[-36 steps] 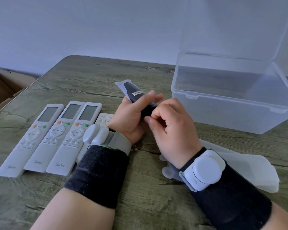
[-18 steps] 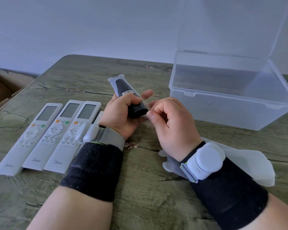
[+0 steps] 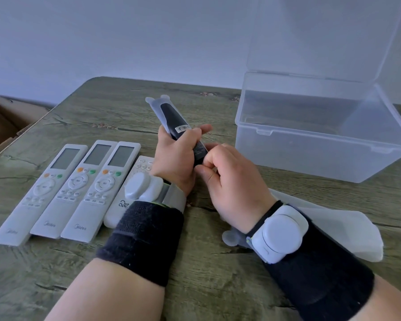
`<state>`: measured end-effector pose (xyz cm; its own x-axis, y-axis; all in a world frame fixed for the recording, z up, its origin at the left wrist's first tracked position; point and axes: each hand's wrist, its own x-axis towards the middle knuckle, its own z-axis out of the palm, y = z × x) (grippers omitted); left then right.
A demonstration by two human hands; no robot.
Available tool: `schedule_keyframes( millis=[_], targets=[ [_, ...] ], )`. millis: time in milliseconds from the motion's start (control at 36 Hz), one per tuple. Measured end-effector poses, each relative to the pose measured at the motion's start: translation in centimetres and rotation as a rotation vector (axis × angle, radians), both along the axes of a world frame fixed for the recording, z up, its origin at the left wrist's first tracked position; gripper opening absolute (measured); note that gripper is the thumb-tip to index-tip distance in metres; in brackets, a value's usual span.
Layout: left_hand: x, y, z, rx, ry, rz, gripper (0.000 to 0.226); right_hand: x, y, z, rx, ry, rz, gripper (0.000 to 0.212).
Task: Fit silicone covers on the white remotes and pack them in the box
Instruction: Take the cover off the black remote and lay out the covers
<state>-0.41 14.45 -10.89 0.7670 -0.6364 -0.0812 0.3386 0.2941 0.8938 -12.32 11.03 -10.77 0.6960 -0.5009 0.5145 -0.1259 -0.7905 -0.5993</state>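
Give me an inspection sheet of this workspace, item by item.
Surface: wooden table, grain and knots visible.
Job's things: four white remotes flat in a row at left; clear box open, apparently nothing inside; spare silicone covers piled at right.
Clutter: cardboard carton beyond the left edge.
Grippers: left hand grips a dark remote in a translucent cover; right hand pinches its lower end.
Cables: nothing seen.
Surroundings: plain pale wall.

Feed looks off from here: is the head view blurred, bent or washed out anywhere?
Head view: sharp on the hands and dark remote; wide-angle bend leans the box and curves the table edge; flat, bluish, dim light, no glare; spare covers look pale and soft-edged.
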Motion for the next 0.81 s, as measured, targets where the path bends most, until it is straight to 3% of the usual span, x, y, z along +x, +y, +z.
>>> schedule_keyframes(
  millis=[250,333,472,695,806],
  targets=[
    [0.0,-0.4,-0.4,0.054,-0.067,0.032,0.02,0.1,-0.3,-0.1,0.034,0.113,-0.042,0.023],
    [0.3,-0.4,-0.2,0.032,0.078,0.015,0.027,0.0,-0.2,-0.1,0.082,0.107,-0.025,0.021],
    [1.1,-0.4,0.0,-0.156,0.468,-0.056,0.014,-0.2,-0.3,-0.3,0.107,0.104,-0.01,0.02],
    [0.4,-1.1,-0.3,-0.093,0.123,0.202,0.011,-0.2,0.1,0.1,0.14,-0.054,0.101,0.02],
    [0.0,-1.0,-0.5,-0.04,0.07,0.138,0.011,-0.2,-0.1,0.2,0.225,-0.167,0.057,0.025]
  ],
)
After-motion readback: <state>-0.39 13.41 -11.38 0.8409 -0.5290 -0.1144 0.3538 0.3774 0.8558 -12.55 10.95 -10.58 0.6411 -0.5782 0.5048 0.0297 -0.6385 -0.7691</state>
